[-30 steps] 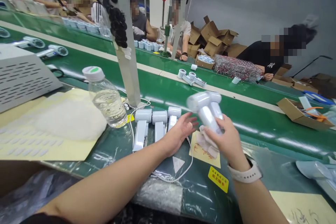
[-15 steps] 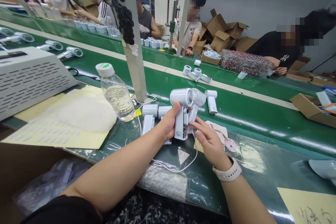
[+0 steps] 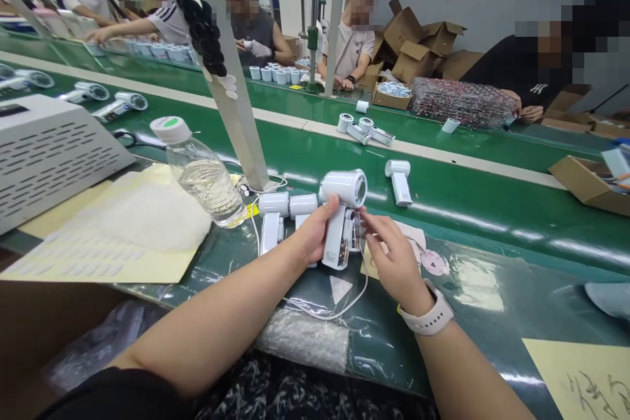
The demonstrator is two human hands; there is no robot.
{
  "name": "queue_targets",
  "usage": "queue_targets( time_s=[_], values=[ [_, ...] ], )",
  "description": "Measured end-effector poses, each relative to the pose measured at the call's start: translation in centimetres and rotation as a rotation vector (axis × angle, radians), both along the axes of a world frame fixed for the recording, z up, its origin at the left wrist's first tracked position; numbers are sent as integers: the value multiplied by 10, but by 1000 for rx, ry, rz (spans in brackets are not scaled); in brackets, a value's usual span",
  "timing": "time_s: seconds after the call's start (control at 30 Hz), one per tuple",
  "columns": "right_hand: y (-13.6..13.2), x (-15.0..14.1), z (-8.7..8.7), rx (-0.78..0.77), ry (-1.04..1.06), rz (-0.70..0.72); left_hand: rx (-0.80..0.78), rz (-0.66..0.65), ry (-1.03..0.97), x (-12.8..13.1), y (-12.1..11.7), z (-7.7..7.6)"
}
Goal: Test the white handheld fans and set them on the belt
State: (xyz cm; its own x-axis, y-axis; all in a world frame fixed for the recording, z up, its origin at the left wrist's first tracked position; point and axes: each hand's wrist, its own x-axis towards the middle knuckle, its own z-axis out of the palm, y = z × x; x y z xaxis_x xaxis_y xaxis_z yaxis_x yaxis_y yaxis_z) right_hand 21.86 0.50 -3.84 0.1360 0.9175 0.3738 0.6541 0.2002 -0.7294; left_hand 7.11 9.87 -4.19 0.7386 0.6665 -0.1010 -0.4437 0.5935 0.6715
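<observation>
My left hand point(image 3: 317, 230) is closed round a white handheld fan point(image 3: 344, 189), thumb across the upper handle. The fan's round head points to the right, and one side of its handle is uncovered, with inner parts showing. Just right of it is my right hand point(image 3: 396, 259), fingers loosely stretched toward the handle; whether the fingertips touch is unclear. Part of another open handle point(image 3: 356, 231) shows behind the held fan, its head hidden. Two more white fans, a left one point(image 3: 273, 205) and a nearer one point(image 3: 303, 205), are beside my left hand.
A water bottle point(image 3: 199, 174) stands left, beside a yellow sheet point(image 3: 162, 266) with white stickers. A metal post point(image 3: 241, 125) rises behind. A white cable point(image 3: 339, 316) loops on the table. One fan point(image 3: 399, 182) lies on the green belt point(image 3: 472, 184). Co-workers sit opposite.
The second fan's head, visible right of the held fan before, is now out of sight. The held fan has turned slightly and my right hand sits a little to its right. The camera view has shifted.
</observation>
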Motion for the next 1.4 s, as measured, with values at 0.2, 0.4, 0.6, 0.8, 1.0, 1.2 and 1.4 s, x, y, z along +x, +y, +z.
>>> queue_targets(
  time_s=[0.2, 0.4, 0.6, 0.8, 1.0, 1.2, 1.4],
  values=[
    [8, -14, -15, -86, -193, -115, 67, 203, 8, -6, 2, 17],
    [-6, -29, 1, -265, 85, 145, 44, 331, -70, -10, 10, 27],
    [-7, -29, 8, -479, 712, 329, -11, 304, -115, -10, 13, 27],
    [-11, -49, 9, -346, 916, 271, 64, 366, -148, -3, 7, 27],
    [-18, -68, 8, -318, 1041, 143, 152, 467, -149, 2, -1, 30],
    [-19, -62, 8, -311, 840, 179, 148, 442, -146, 2, -2, 25],
    [-16, -47, 11, -117, 529, 197, -44, 435, -194, -3, 2, 27]
  ],
)
